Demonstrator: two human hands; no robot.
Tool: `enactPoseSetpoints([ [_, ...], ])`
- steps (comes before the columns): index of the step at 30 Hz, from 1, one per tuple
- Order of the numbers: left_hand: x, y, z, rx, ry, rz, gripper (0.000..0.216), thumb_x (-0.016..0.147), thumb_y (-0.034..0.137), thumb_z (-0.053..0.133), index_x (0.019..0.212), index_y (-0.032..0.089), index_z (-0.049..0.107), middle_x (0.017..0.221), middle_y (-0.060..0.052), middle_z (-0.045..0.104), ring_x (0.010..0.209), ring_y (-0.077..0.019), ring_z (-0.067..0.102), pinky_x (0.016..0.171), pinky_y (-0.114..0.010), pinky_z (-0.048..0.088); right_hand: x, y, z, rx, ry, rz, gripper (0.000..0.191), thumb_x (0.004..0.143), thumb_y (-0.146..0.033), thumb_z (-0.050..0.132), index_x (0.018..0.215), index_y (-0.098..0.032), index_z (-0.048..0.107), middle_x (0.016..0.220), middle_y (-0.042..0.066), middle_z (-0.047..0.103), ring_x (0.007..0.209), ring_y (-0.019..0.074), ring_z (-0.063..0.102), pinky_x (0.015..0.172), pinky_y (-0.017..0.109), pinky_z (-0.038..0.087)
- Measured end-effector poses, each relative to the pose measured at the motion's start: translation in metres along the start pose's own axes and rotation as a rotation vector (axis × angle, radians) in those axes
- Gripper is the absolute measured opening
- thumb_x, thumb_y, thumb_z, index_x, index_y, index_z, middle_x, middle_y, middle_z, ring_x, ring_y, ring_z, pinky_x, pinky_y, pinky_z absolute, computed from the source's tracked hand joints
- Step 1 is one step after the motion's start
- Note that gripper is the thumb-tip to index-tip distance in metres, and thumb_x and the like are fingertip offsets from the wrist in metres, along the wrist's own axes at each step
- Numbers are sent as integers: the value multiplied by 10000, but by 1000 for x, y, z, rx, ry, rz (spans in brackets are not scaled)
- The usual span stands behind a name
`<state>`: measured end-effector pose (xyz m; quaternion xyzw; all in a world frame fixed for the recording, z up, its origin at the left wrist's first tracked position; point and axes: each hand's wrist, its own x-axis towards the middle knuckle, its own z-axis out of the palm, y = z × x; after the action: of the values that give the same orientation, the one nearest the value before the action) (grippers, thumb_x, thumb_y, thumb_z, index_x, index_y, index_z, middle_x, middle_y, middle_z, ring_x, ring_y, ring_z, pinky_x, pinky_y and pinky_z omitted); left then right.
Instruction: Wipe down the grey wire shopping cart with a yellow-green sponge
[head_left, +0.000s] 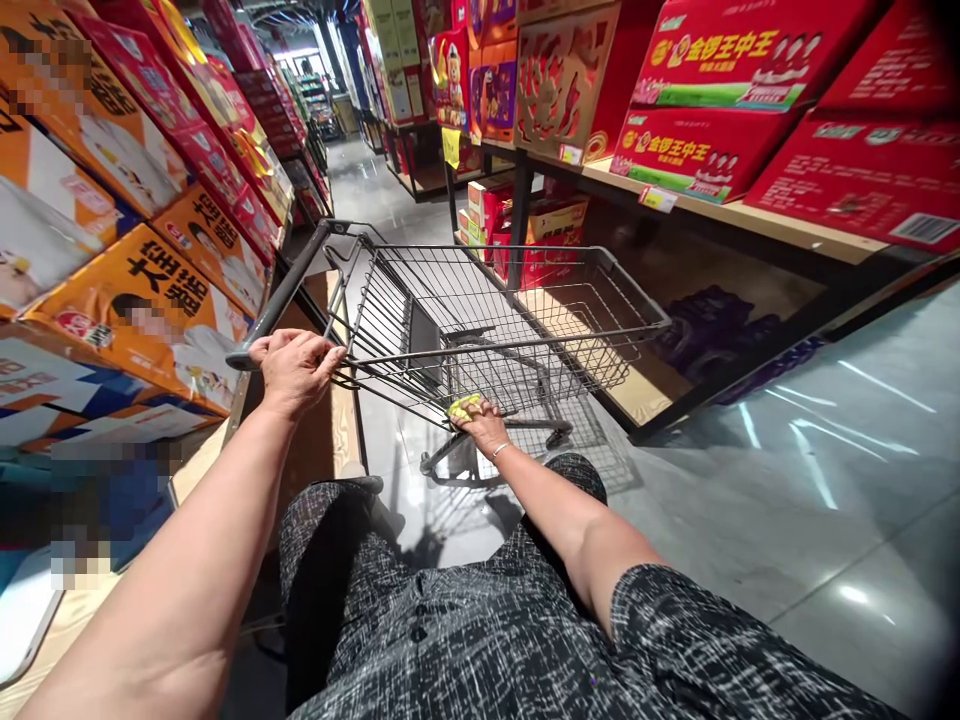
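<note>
A metal wire shopping cart (585, 300) stands tilted in a shop aisle in front of me. My left hand (294, 368) is closed around the near end of its dark push handle (289, 285). My right hand (480, 420) reaches lower down to the cart's bottom frame and presses a yellow cloth (463, 406) against the wire. The cart's basket looks empty. My black-and-white patterned dress (465, 620) fills the bottom of the view.
Orange and white boxes (150, 290) are stacked on the left shelves. Red gift boxes (720, 100) sit on a wooden shelf at the right, with more red boxes (540, 235) below. The glossy grey floor (810, 480) runs down the aisle.
</note>
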<state>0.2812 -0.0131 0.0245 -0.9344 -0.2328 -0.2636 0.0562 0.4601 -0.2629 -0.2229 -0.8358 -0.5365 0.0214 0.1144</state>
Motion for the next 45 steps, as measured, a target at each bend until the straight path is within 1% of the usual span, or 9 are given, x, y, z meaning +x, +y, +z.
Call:
enactPoseSetpoints([
  [6,12,-5,5,-7,-12,-28,367,887,533,507,707,236,627,828,-40,681,1010,-299,529,954,-499,246,6,-1,-7,-2,-19,63,344,983,-307,465,1225,-438,671,1374,25,568,1199,257,451,933,372,370],
  [10,16,-2,6,-10,-12,-54,310,878,503,529,750,254,660,859,-48,685,1042,-315,531,978,-528,241,35,-27,-54,-11,328,-112,424,985,-280,495,1326,-525,557,1446,-23,508,1252,247,378,956,396,342],
  [15,20,18,15,10,32,24,349,873,275,513,1192,309,652,1213,-66,654,1277,-330,432,1080,-576,131,64,-34,-107,-46,657,-183,472,962,-298,569,1366,-535,513,1432,-36,504,1314,255,306,1039,416,256],
  [21,19,25,34,116,-178,271,447,766,200,518,1171,303,679,870,-34,694,1008,-279,563,1096,-573,138,53,1,-75,-29,517,-94,405,973,-268,548,1279,-526,601,1355,-12,573,1233,229,360,978,398,288],
  [27,20,27,29,187,-216,300,332,807,313,554,1106,242,680,944,-31,714,1027,-283,542,1104,-572,128,15,24,-26,-11,126,176,445,951,-169,483,1243,-455,660,1405,24,541,1164,274,398,903,410,367],
  [30,20,28,30,175,-208,286,312,790,338,586,1069,235,682,944,-43,718,1031,-299,538,1096,-585,119,14,10,-45,25,167,171,547,881,-93,526,1292,-440,630,1420,24,512,1154,276,407,913,402,378],
  [36,17,33,29,191,-198,278,230,779,366,627,961,231,666,919,-40,712,1020,-293,540,1110,-576,109,63,-65,-142,21,565,-120,579,910,-166,538,1406,-464,508,1437,8,449,1262,292,332,1027,445,304],
  [39,14,35,23,221,-212,299,213,816,399,612,880,199,644,914,-48,698,1028,-289,539,1125,-547,113,90,-87,-171,11,543,-117,509,939,-174,507,1378,-430,542,1416,27,465,1137,259,420,961,433,331],
  [45,7,28,27,198,-172,291,366,926,524,463,956,219,663,871,-42,689,1006,-280,532,1108,-544,125,89,-51,-170,-21,431,-139,419,978,-197,467,1309,-414,606,1283,31,556,936,200,470,823,329,370],
])
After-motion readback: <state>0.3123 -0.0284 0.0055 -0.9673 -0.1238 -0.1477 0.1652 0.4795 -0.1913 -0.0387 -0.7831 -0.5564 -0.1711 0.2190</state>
